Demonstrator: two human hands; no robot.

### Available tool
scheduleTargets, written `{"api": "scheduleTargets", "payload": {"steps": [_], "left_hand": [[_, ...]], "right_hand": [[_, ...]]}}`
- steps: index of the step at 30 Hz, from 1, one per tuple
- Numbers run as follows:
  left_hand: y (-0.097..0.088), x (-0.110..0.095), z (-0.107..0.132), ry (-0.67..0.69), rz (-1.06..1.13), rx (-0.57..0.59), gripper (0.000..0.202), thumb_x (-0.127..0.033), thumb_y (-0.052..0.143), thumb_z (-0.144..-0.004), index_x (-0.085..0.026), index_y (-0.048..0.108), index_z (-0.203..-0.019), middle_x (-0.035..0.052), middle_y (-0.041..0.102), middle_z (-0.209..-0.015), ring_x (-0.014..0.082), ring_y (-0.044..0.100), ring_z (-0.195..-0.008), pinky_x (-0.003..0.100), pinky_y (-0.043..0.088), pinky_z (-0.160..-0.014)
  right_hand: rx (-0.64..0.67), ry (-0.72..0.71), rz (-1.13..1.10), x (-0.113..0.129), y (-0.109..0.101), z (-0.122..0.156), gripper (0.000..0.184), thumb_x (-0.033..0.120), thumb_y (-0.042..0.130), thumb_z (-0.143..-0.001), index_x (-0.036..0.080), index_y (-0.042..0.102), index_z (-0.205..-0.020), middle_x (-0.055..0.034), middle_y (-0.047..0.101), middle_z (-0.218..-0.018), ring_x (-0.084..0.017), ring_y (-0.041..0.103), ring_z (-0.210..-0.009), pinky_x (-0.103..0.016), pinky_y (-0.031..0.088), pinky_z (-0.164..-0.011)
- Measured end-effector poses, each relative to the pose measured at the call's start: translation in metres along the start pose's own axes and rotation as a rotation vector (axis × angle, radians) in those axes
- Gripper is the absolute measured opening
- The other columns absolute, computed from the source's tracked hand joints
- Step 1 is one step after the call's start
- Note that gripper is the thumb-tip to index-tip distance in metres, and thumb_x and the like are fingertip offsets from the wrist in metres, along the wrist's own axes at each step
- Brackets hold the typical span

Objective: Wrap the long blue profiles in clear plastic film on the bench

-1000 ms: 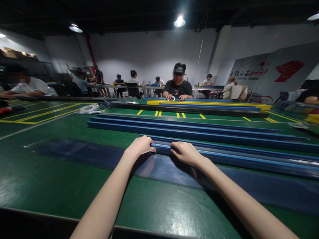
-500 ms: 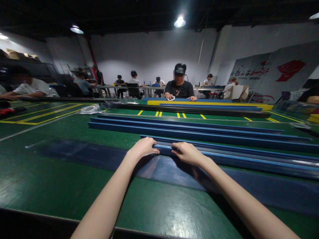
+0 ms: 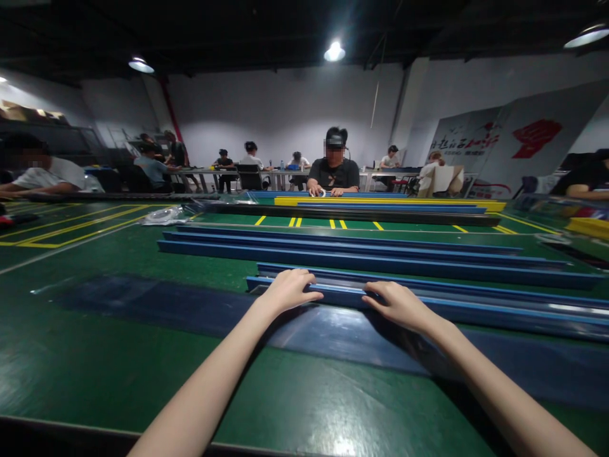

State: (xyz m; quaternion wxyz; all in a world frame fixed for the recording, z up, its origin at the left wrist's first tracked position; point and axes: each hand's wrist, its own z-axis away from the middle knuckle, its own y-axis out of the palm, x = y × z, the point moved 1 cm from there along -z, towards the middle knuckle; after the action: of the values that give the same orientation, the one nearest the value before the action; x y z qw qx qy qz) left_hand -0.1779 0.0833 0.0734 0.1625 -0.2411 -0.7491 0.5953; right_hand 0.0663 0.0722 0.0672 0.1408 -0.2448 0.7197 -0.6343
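Note:
A long blue channel strip (image 3: 476, 309) lies across the green table (image 3: 118, 368), on top of a dark blue plastic film (image 3: 157, 298). My left hand (image 3: 288, 290) rests on the strip a little in from its left end, fingers curled over its edge. My right hand (image 3: 397, 304) grips the same strip further right, fingers bent over its top. A second strip (image 3: 428, 279) lies just behind the one I hold.
More long blue strips (image 3: 333, 251) lie further back, then a dark strip (image 3: 356, 212) and yellow ones (image 3: 390, 202). A person (image 3: 333, 168) sits across the table with hands on a strip. Other people sit at the left and right edges and at tables behind.
My hands have slid apart along the strip, the right one moving further right. The strip's left end now shows past my left hand. The view has shifted slightly.

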Motion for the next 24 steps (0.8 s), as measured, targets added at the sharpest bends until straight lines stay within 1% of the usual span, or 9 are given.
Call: {"api": "scheduleTargets", "payload": {"steps": [4, 7, 9, 11, 15, 17, 20, 24], "left_hand": [[0.005, -0.014, -0.012, 0.086, -0.078, -0.126, 0.040, -0.055, 0.043, -0.081, -0.019, 0.059, -0.090, 0.0037, 0.059, -0.094, 0.0178, 0.053, -0.088, 0.027, 0.039, -0.074], [0.010, -0.026, -0.024, 0.105, -0.117, -0.214, 0.036, -0.048, 0.039, -0.085, -0.018, 0.057, -0.095, 0.0050, 0.058, -0.099, 0.0176, 0.050, -0.092, 0.028, 0.037, -0.077], [0.013, -0.034, -0.032, 0.052, -0.147, -0.259, 0.032, -0.042, 0.038, -0.087, -0.018, 0.056, -0.100, 0.0058, 0.058, -0.099, 0.0186, 0.050, -0.094, 0.029, 0.036, -0.076], [0.017, -0.043, -0.041, 0.017, -0.166, -0.254, 0.031, -0.038, 0.034, -0.089, -0.018, 0.055, -0.102, 0.0060, 0.059, -0.097, 0.0192, 0.052, -0.092, 0.031, 0.036, -0.076], [0.026, -0.056, -0.053, -0.022, -0.154, -0.188, 0.035, -0.035, 0.028, -0.091, -0.017, 0.058, -0.096, 0.0063, 0.062, -0.092, 0.0194, 0.056, -0.087, 0.033, 0.038, -0.075], [0.029, -0.057, -0.056, -0.040, -0.159, -0.176, 0.037, -0.036, 0.029, -0.090, -0.016, 0.059, -0.093, 0.0075, 0.063, -0.090, 0.0201, 0.057, -0.085, 0.033, 0.039, -0.075], [0.031, -0.055, -0.057, -0.067, -0.172, -0.197, 0.038, -0.037, 0.032, -0.088, -0.013, 0.061, -0.089, 0.0104, 0.063, -0.086, 0.0216, 0.058, -0.084, 0.033, 0.041, -0.075], [0.031, -0.051, -0.057, -0.063, -0.178, -0.224, 0.037, -0.035, 0.033, -0.087, -0.012, 0.063, -0.084, 0.0110, 0.063, -0.081, 0.0215, 0.059, -0.081, 0.033, 0.042, -0.075]], "right_hand": [[-0.041, 0.017, 0.052, -0.004, 0.004, 0.006, 0.027, 0.032, 0.033, -0.089, 0.020, 0.057, -0.087, -0.0062, 0.063, -0.087, -0.018, 0.058, -0.082, -0.023, 0.035, -0.064], [-0.061, 0.011, 0.087, -0.002, 0.008, 0.006, 0.024, 0.028, 0.034, -0.089, 0.019, 0.056, -0.087, -0.0066, 0.062, -0.087, -0.018, 0.057, -0.080, -0.024, 0.034, -0.063], [-0.063, 0.009, 0.089, -0.001, 0.008, 0.005, 0.023, 0.027, 0.035, -0.088, 0.019, 0.056, -0.086, -0.0062, 0.062, -0.087, -0.018, 0.057, -0.080, -0.023, 0.034, -0.062], [-0.060, 0.011, 0.084, 0.000, 0.006, 0.004, 0.021, 0.027, 0.036, -0.088, 0.019, 0.056, -0.085, -0.0055, 0.063, -0.086, -0.017, 0.057, -0.079, -0.023, 0.033, -0.062], [-0.048, 0.020, 0.092, 0.001, 0.002, 0.004, 0.019, 0.025, 0.040, -0.087, 0.020, 0.057, -0.083, -0.0044, 0.063, -0.084, -0.016, 0.058, -0.077, -0.022, 0.031, -0.060], [-0.049, 0.018, 0.106, 0.001, 0.000, 0.004, 0.017, 0.025, 0.041, -0.087, 0.020, 0.057, -0.082, -0.0037, 0.064, -0.083, -0.015, 0.058, -0.076, -0.022, 0.030, -0.058], [-0.057, 0.010, 0.143, 0.003, -0.001, 0.003, 0.019, 0.027, 0.041, -0.087, 0.020, 0.058, -0.082, -0.0033, 0.064, -0.082, -0.015, 0.058, -0.075, -0.022, 0.029, -0.056], [-0.100, -0.011, 0.221, 0.005, 0.000, 0.002, 0.024, 0.036, 0.041, -0.088, 0.020, 0.059, -0.083, -0.0041, 0.064, -0.081, -0.015, 0.057, -0.074, -0.022, 0.030, -0.056]]}}
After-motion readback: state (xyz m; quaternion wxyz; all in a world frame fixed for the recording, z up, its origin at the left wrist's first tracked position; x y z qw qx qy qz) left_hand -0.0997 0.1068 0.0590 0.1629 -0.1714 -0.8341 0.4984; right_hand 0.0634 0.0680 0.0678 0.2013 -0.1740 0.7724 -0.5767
